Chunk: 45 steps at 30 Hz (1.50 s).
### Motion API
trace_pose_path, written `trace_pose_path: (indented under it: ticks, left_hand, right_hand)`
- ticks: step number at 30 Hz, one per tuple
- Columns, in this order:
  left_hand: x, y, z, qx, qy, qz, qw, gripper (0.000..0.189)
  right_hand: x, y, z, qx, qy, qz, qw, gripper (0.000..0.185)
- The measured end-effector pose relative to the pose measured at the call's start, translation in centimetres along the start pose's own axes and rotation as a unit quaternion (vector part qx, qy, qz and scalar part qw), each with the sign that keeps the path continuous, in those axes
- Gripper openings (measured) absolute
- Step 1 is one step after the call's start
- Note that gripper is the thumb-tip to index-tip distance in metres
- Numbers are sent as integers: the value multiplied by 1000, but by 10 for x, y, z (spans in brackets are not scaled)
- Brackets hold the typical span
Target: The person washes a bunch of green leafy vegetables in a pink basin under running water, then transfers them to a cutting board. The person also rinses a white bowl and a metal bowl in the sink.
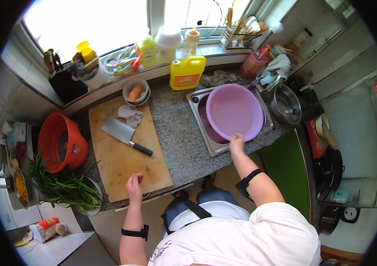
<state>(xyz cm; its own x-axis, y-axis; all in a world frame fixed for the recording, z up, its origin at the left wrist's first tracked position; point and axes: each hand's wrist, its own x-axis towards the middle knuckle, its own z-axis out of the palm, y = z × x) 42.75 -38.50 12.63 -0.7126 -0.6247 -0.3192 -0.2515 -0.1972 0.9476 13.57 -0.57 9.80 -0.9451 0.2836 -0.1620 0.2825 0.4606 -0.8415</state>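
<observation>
My right hand grips the near rim of a purple plastic basin, which rests tilted over the stainless steel sink. Above the near edge of a wooden cutting board is my left hand, its fingers loosely curled; whether anything is between them I cannot tell. A cleaver with a black handle lies on the board, beside a crumpled whitish cloth. At the board's far edge, a small bowl holds a peeled orange piece of vegetable.
Left of the board stand a red-orange plastic basket and a bowl of long green leafy vegetables. A yellow jug stands behind the counter's middle. Right of the sink is a metal bowl; a knife block stands back left.
</observation>
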Motion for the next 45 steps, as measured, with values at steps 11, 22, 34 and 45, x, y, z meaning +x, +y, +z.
trace_pose_path:
  ticks: [11,22,34,45]
  left_hand:
    - [-8,9,128,41,-57,-61,996,23]
    - [-56,23,133,45,3,-75,996,21]
    - [-68,29,118,34,21,-94,995,19]
    - [-37,52,136,79,-38,-68,994,20]
  right_hand:
    - [20,30,-2,367,-143,432,812,48]
    - [21,-19,37,468,56,455,755,36]
    - [36,-30,-10,609,-42,477,632,17]
    - [49,-39,-56,680,-155,500,514,31]
